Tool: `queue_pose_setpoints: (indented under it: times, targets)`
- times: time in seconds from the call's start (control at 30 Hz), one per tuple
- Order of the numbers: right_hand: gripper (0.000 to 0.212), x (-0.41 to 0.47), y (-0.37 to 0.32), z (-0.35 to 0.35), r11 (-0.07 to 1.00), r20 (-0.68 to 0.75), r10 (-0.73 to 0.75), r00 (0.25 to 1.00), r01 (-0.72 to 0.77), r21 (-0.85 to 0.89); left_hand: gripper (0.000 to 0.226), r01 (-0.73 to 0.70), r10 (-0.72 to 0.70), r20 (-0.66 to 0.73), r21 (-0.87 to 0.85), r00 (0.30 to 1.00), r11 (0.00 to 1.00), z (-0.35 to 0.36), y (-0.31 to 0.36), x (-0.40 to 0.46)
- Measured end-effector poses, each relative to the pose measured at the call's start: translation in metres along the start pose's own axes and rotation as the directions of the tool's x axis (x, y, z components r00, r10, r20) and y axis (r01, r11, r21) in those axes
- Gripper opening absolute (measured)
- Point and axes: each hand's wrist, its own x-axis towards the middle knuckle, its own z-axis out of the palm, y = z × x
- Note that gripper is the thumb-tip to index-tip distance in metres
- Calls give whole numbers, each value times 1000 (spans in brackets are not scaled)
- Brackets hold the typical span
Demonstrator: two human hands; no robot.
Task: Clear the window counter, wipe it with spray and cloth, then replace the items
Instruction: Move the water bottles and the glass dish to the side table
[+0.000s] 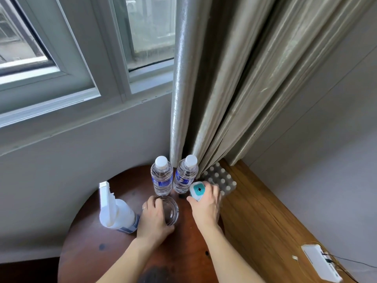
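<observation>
On the round dark wooden counter point(85, 252) under the window, my left hand point(153, 219) grips a clear glass dish point(170, 210) by its rim. Just to the right, my right hand point(207, 205) holds a small white and teal device point(197, 189). Two sealed water bottles stand upright behind them, one on the left point(161, 179) and one on the right point(185, 176). A white spray bottle point(115, 211) stands at the left, close to my left hand. No cloth is visible.
A grey tray of small round white pieces point(221, 179) lies beside the right bottle, half under the beige curtain point(224, 88). A light wooden floor point(265, 221) runs to the right, with a white box and cables point(320, 262). The window frame point(81, 68) rises behind.
</observation>
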Motion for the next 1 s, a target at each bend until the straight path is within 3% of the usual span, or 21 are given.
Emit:
queue_pose_setpoints:
  times: [0.33,0.5,0.8,1.0]
  targets:
    - [81,-3,1,-3,998,110,55,992,-59,33,95,-2,-4,92,60,996,998,-17,6,0]
    - [86,-6,-4,-6,997,123,75,990,-77,7,94,-15,6,92,98,996,995,-26,9,-3]
    - [88,-25,-20,-28,996,53,37,998,-33,-78,69,-70,69,40,25,997,997,-46,18,-22]
    - [70,-54,-51,-64,997,32,-20,999,22,-70,45,-120,130,64,-145,989,982,-91,30,-44]
